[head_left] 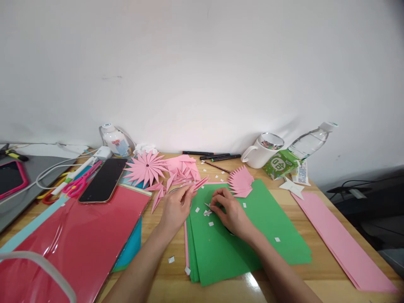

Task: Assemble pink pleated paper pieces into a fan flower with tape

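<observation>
My left hand [177, 208] is closed on a folded pink paper piece [201, 183], whose pointed layers stick out past the fingertips to the right. Low over a stack of green paper [252, 229], my right hand [227, 207] has its thumb and fingers pinched together. A small pale tip shows at those fingers, too small to name, beside a little cluster of white paper bits [207, 213]. Behind the right hand lies a pink folded paper fan [241, 182]. Left of the hands are a pink paper pinwheel flower [147, 166] and several loose folded pink pieces [183, 170].
A phone [103, 180] and pink scissors [82, 179] lie left, by a red paper pack [94, 235]. Along the wall are a white bottle [116, 141], markers [225, 158], a white mug [263, 151] and a tilted clear bottle [311, 141]. Pink strips [344, 242] lie right.
</observation>
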Demonstrator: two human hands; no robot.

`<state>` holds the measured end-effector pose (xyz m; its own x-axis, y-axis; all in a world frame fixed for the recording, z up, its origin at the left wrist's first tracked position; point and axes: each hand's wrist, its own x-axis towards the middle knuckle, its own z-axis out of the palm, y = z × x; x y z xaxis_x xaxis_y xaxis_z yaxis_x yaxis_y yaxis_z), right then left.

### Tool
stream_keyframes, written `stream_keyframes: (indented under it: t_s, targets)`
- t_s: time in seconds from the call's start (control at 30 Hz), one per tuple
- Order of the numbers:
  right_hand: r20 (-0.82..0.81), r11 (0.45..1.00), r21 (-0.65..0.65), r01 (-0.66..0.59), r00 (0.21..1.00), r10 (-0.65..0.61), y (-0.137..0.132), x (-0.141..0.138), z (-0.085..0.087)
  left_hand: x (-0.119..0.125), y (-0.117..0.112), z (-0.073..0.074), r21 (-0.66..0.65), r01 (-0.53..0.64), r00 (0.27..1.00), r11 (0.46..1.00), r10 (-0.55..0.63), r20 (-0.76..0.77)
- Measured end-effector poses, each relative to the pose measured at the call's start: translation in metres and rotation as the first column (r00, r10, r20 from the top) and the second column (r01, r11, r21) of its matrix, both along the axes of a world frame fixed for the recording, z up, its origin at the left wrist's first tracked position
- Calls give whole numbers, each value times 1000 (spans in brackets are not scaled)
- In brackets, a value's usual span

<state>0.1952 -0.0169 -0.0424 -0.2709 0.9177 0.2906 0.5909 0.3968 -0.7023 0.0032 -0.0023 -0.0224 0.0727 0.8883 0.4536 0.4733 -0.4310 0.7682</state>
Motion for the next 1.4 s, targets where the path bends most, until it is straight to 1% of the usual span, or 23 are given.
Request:
stream_keyframes:
  t_s: [0.1, 0.2, 0.33, 0.43, 0.57, 0.73, 0.97, 1.13, 1.3, 1.4]
  targets:
    - [-86, 996, -81, 31, 996, -38, 0, 0, 3, 1, 0, -1, -23, 16, 999, 1000, -16, 29]
    - [-220, 986, -148, 72, 970, -104, -1, -5, 10, 1, 0, -2, -18, 19, 999, 1000, -18, 43]
    - [-437, 984, -164, 70, 889, -136, -1, -23, 23, 2, -1, 0, 79, -42, 998, 996, 46, -43]
    - [-507, 985, -151, 83, 849, -149, 4, -37, 29, 2, -1, -1, 126, -59, 994, 990, 70, -79]
    - [-532, 980, -163, 114, 827, -185, 10, -49, 31, 1, -2, -4, 136, -42, 996, 990, 53, -74]
    - [-511, 960, -205, 192, 815, -273, 12, -56, 32, 0, -3, -2, 149, -41, 995, 988, 54, -84]
    - [-550, 945, -164, 284, 769, -327, 8, -66, 36, 1, -4, 0, 161, -57, 994, 985, 70, -79]
    - [-598, 941, -123, 315, 733, -324, 5, -73, 35, 3, -5, 2, 181, -54, 997, 982, 63, -46]
    - [-611, 956, -103, 274, 741, -279, 4, -73, 35, 4, -5, 4, 148, -66, 997, 987, 70, -16]
    - [-618, 960, -105, 260, 739, -268, 4, -70, 35, 4, -5, 5, 157, -66, 997, 985, 69, -17]
